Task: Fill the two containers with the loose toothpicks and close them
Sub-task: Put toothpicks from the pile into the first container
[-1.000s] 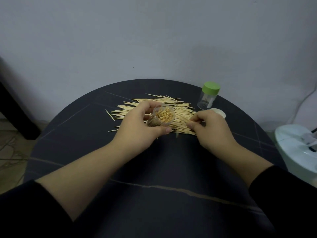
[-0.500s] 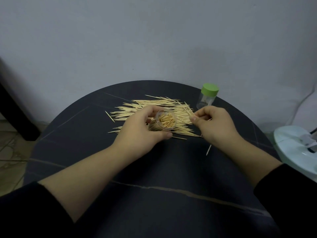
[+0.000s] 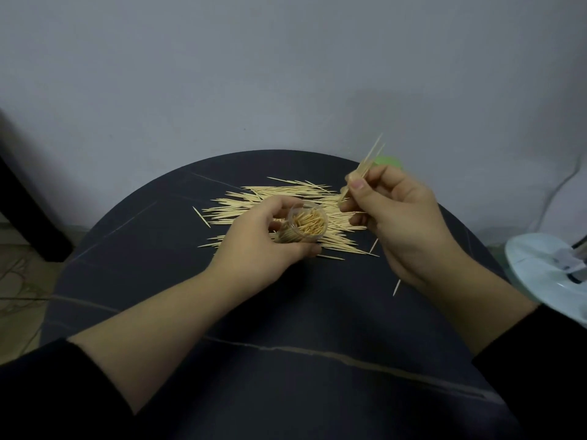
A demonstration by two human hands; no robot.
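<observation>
We see a black table [image 3: 301, 312] with thin pale veins, pale yellow toothpicks [image 3: 270, 198], a clear container [image 3: 305, 227], a light green lid [image 3: 389, 161], black sleeves [image 3: 38, 401] and a grey-white wall [image 3: 254, 74].

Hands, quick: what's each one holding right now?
Left hand: grips the open clear container, partly filled.
Right hand: pinches a small bundle of toothpicks.

One head-worn view looks forward and down, close over the round dark table [image 3: 317, 312]; wall [image 3: 254, 74] behind.
</observation>
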